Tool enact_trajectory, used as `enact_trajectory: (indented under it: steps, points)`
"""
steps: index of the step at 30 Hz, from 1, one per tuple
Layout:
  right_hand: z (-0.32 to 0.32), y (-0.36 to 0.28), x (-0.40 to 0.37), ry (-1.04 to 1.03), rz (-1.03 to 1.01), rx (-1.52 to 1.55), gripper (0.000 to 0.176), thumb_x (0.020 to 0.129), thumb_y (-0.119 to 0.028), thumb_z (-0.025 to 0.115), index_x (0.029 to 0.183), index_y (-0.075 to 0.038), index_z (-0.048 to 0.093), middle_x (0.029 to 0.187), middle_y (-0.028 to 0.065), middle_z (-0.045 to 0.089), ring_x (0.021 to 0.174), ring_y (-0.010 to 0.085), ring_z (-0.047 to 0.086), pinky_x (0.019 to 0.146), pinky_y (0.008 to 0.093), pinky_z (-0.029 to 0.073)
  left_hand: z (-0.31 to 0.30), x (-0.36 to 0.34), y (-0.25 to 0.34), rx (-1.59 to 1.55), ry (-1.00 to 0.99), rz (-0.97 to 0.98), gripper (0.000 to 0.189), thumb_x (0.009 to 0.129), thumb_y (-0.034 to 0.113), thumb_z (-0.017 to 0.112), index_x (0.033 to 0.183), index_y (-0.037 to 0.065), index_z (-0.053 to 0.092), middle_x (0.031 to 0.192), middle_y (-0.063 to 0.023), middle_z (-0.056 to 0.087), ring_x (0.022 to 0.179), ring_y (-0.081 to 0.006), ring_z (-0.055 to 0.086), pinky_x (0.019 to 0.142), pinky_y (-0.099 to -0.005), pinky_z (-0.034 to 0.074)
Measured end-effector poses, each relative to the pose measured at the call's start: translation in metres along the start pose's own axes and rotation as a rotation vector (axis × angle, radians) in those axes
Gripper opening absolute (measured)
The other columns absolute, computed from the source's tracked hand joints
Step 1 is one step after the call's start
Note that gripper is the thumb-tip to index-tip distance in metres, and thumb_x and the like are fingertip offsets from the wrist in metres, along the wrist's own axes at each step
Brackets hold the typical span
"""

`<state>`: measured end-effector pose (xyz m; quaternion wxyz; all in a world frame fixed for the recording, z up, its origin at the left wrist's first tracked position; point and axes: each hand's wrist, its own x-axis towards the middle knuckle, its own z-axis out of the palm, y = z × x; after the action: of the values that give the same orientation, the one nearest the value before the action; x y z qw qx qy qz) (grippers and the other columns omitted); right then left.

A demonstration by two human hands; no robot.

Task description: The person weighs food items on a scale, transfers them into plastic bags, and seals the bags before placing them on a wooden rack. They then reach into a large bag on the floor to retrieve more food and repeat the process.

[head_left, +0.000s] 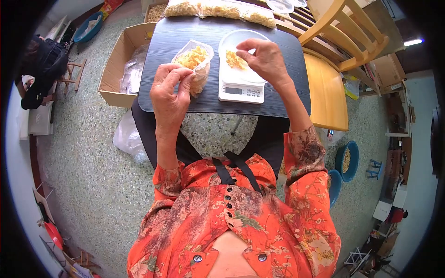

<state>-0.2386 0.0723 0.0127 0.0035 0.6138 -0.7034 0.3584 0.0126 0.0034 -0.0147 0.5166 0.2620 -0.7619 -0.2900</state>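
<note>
My left hand [170, 90] pinches the rim of a clear plastic bag [200, 79] between thumb and fingers. The bag stands upright with its mouth open, filled with yellowish dried flakes [192, 58]. To its right is a white digital kitchen scale [241, 94] with a pale see-through bowl [238, 35] on top. A small heap of the same flakes [235, 60] lies in the bowl. Over the bowl's right side hovers my right hand [265, 60], thumb and fingertips drawn together; whatever they hold, if anything, is too small to make out.
Filled bags [218, 10] line the back of the dark table [167, 37]. A cardboard box [111, 83] holding plastic bags stands at the left. On the right are a wooden chair [327, 97] and blue basins [354, 157] on the floor. A plastic bag [127, 139] lies below left.
</note>
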Motion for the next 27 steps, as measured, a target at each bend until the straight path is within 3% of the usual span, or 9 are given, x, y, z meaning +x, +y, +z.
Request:
enact_trajectory:
  steps: [2, 3, 6, 10, 12, 16, 22, 24, 27]
  points:
    - [0.004, 0.013, -0.001, -0.155, 0.052, -0.194, 0.026, 0.086, -0.022, 0.078, 0.107, -0.006, 0.076, 0.091, 0.0083, 0.076, 0.071, 0.0159, 0.069, 0.066, 0.0316, 0.056, 0.002, 0.001, 0.002, -0.004, 0.001, 0.03, 0.012, 0.081, -0.002, 0.077, 0.092, 0.001, 0.072, 0.093, -0.0097, 0.064, 0.085, -0.0231, 0.066, 0.076, -0.0336, 0.053]
    - [0.004, 0.013, 0.001, -0.241, 0.147, -0.212, 0.036, 0.082, -0.032, 0.08, 0.108, -0.007, 0.076, 0.099, 0.0119, 0.074, 0.082, 0.0223, 0.07, 0.077, 0.0363, 0.056, 0.002, 0.0, 0.003, -0.007, -0.006, 0.029, 0.012, 0.081, -0.002, 0.076, 0.092, 0.001, 0.072, 0.093, -0.0096, 0.065, 0.085, -0.0231, 0.066, 0.076, -0.0337, 0.053]
    - [0.013, 0.013, 0.007, -0.297, 0.18, -0.41, 0.046, 0.081, -0.041, 0.079, 0.113, -0.008, 0.074, 0.108, 0.0139, 0.071, 0.097, 0.0265, 0.069, 0.087, 0.0401, 0.054, 0.001, 0.0, 0.005, 0.008, -0.015, 0.034, 0.012, 0.081, -0.003, 0.076, 0.092, 0.001, 0.072, 0.093, -0.0095, 0.065, 0.085, -0.023, 0.066, 0.076, -0.0339, 0.053]
    - [0.02, 0.004, 0.012, -0.319, 0.22, -0.447, 0.05, 0.08, -0.045, 0.078, 0.117, -0.011, 0.073, 0.111, 0.0147, 0.069, 0.107, 0.0305, 0.066, 0.093, 0.0426, 0.052, 0.001, 0.0, 0.002, 0.023, -0.019, 0.04, 0.012, 0.081, -0.003, 0.076, 0.092, 0.001, 0.072, 0.093, -0.0093, 0.064, 0.085, -0.023, 0.066, 0.077, -0.0339, 0.053]
    - [0.018, 0.0, 0.015, -0.453, 0.262, -0.518, 0.048, 0.08, -0.043, 0.078, 0.118, -0.012, 0.072, 0.114, 0.015, 0.068, 0.11, 0.0318, 0.065, 0.094, 0.044, 0.052, 0.001, 0.0, 0.004, 0.03, -0.025, 0.043, 0.013, 0.081, -0.004, 0.076, 0.092, 0.001, 0.072, 0.093, -0.0093, 0.064, 0.085, -0.0231, 0.066, 0.077, -0.0338, 0.053]
    - [0.021, 0.011, 0.016, -0.448, 0.199, -0.489, 0.037, 0.083, -0.037, 0.076, 0.112, -0.013, 0.074, 0.108, 0.0146, 0.071, 0.105, 0.0312, 0.068, 0.092, 0.0446, 0.053, 0.001, 0.0, 0.003, 0.024, -0.032, 0.038, 0.013, 0.081, -0.004, 0.076, 0.093, 0.002, 0.072, 0.093, -0.0094, 0.064, 0.086, -0.0233, 0.066, 0.077, -0.0335, 0.053]
    - [0.01, 0.021, 0.013, -0.328, 0.179, -0.469, 0.018, 0.09, -0.021, 0.066, 0.094, -0.007, 0.077, 0.087, 0.0158, 0.075, 0.08, 0.0314, 0.072, 0.081, 0.0426, 0.056, 0.0, -0.001, 0.003, 0.025, -0.036, 0.036, 0.014, 0.081, -0.004, 0.076, 0.093, 0.002, 0.072, 0.094, -0.0096, 0.064, 0.086, -0.023, 0.065, 0.078, -0.0334, 0.053]
    - [0.002, 0.026, 0.011, -0.178, 0.164, -0.412, 0.016, 0.089, -0.019, 0.066, 0.091, -0.01, 0.079, 0.082, 0.0158, 0.074, 0.079, 0.029, 0.073, 0.083, 0.0428, 0.058, 0.001, -0.001, 0.003, 0.017, -0.036, 0.029, 0.014, 0.081, -0.004, 0.076, 0.093, 0.002, 0.072, 0.094, -0.0095, 0.064, 0.086, -0.0229, 0.065, 0.078, -0.0335, 0.053]
    - [-0.013, 0.03, 0.012, -0.211, 0.298, -0.223, 0.016, 0.091, -0.016, 0.066, 0.093, -0.007, 0.079, 0.075, 0.0112, 0.073, 0.068, 0.0164, 0.069, 0.069, 0.0336, 0.058, 0.002, -0.001, 0.005, 0.004, -0.039, 0.024, 0.013, 0.081, -0.004, 0.076, 0.093, 0.002, 0.072, 0.094, -0.0094, 0.064, 0.086, -0.0228, 0.065, 0.077, -0.0337, 0.053]
